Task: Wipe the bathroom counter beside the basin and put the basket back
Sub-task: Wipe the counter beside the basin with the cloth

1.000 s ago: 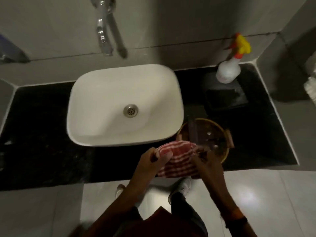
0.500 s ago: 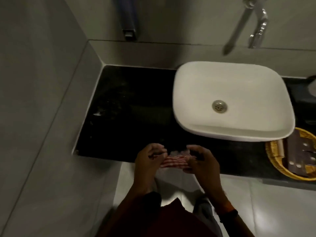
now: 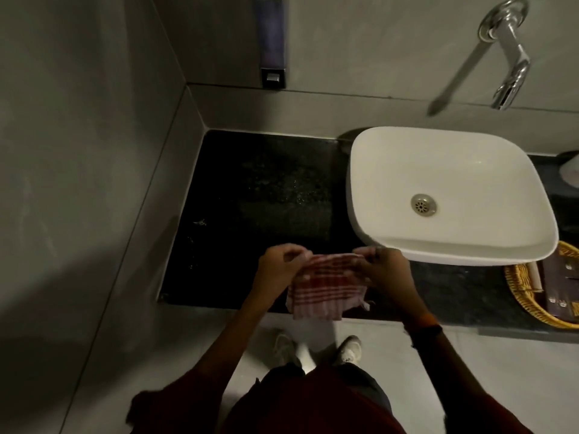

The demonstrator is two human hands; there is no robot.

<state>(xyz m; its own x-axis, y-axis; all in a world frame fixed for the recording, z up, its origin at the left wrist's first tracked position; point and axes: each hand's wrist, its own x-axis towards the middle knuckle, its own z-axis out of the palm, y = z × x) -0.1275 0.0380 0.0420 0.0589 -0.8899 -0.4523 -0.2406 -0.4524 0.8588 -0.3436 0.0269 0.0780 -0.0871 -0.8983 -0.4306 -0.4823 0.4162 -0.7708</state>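
A red-and-white checked cloth (image 3: 326, 289) hangs spread between my two hands over the front edge of the black counter (image 3: 266, 189), left of the white basin (image 3: 445, 189). My left hand (image 3: 279, 267) pinches its upper left corner. My right hand (image 3: 385, 270) pinches the upper right corner. The woven basket (image 3: 520, 292) sits on the counter at the far right, partly cut off by the frame, with dark packets inside.
A chrome tap (image 3: 507, 54) juts from the back wall above the basin. A soap dispenser (image 3: 272, 42) hangs on the wall at the back. A grey wall (image 3: 94, 151) closes the counter's left end. My shoes (image 3: 316, 349) stand on the floor below.
The view swung from the basin's right side to its left. The cloth, bunched between my hands before, is now opened out flat and raised over the counter's front edge.
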